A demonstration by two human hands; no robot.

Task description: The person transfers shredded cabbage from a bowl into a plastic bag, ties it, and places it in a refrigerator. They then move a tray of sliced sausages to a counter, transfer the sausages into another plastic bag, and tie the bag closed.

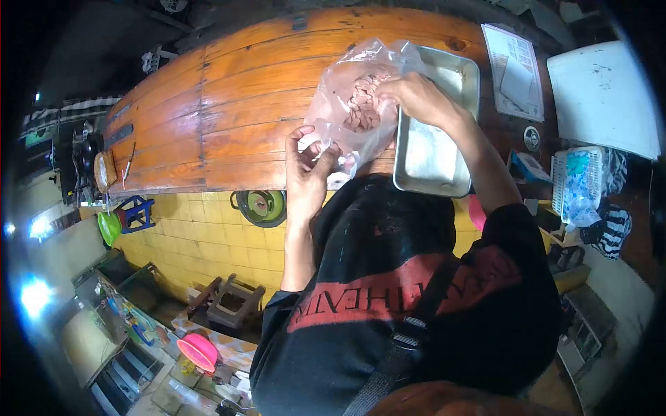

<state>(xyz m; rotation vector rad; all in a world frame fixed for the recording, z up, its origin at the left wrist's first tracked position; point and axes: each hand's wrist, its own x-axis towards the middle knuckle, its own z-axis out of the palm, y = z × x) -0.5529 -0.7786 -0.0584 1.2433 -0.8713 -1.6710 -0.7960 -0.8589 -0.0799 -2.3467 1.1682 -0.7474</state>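
Note:
A clear plastic bag [329, 104] lies open on the wooden table [250, 90], with a heap of small pinkish-brown pieces [363, 104] inside. My left hand [311, 161] grips the near left edge of the bag, its fingers bent round the crumpled plastic. At the bag's right side my right hand [413, 97] reaches over the pieces with its fingertips pressed together; whether they hold a piece or the plastic is too small to tell. A rectangular metal tray [427, 156] stands right beside the bag, partly under my right forearm.
Printed papers [513, 73] and a white sheet or board [600, 97] lie to the right. A white basket with blue packets [579, 180] is at the right edge. Below the table's near edge, a green round container [267, 206] stands on the yellow tiled floor [208, 236].

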